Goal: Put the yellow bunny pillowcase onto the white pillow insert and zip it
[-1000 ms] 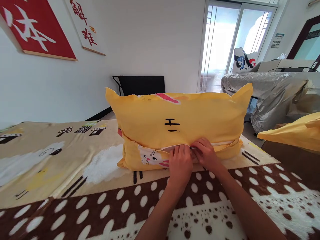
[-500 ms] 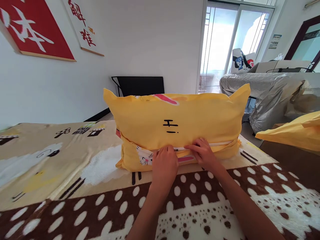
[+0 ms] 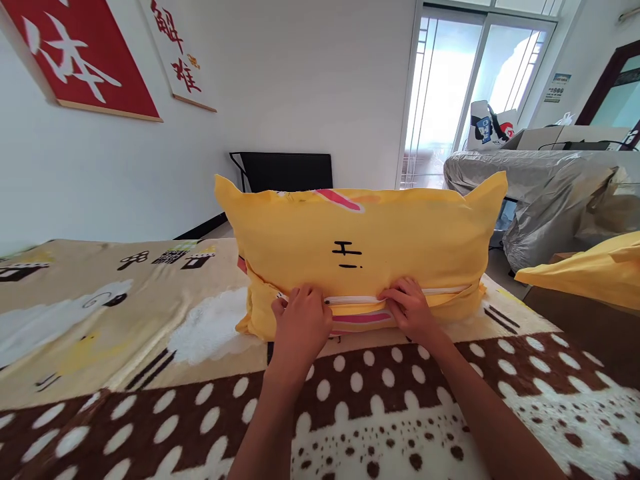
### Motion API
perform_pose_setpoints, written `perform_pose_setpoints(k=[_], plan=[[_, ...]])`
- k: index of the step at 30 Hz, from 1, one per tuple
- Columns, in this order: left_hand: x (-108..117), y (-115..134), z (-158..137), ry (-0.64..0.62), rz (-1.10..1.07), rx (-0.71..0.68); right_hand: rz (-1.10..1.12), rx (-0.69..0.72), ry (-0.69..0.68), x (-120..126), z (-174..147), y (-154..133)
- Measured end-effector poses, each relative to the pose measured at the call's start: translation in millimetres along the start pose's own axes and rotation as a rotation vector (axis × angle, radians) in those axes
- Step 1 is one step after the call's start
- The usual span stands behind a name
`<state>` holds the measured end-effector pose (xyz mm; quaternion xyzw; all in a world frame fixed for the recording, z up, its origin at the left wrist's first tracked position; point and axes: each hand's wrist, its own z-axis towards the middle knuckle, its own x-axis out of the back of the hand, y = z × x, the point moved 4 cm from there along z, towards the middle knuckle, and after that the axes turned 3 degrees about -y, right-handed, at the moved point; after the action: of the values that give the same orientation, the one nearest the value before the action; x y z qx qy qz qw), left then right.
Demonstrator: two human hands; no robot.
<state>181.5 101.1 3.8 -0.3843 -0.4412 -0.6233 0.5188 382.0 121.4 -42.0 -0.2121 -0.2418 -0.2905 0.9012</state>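
A yellow pillow (image 3: 415, 233) in its case stands on its long edge on the blanket, with black lettering facing me. A white zipper (image 3: 353, 300) runs across its lower part and looks closed between my hands. My left hand (image 3: 305, 320) is closed at the zipper, left of the middle; a small dark bit, likely the zipper pull, shows by its fingertips, which are mostly hidden. To the right, my right hand (image 3: 407, 307) pinches the pillowcase along the zipper. Below the zipper a pink printed stripe (image 3: 363, 318) shows.
A patterned blanket (image 3: 190, 320) spreads under the pillow. At the right edge, more yellow fabric (image 3: 595, 270) lies over a brown box (image 3: 570, 320). Behind are a black panel (image 3: 287, 171) by the wall and furniture under silvery plastic covering (image 3: 540, 187).
My left hand has slid left along the zipper, showing more of the closed zipper and covering the printed cat face. My right hand stays at about the same place on the case.
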Motion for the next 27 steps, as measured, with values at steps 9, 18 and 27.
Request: perform_pose_setpoints(k=[9, 18, 27], plan=[[12, -17, 0, -0.066, -0.072, 0.037, 0.003, -0.005, -0.004, 1, 1, -1], [16, -44, 6, -0.076, -0.046, 0.132, 0.002, 0.010, 0.005, 1, 0, -1], [14, -68, 8, -0.076, -0.110, 0.144, 0.008, 0.007, -0.005, 1, 0, 0]])
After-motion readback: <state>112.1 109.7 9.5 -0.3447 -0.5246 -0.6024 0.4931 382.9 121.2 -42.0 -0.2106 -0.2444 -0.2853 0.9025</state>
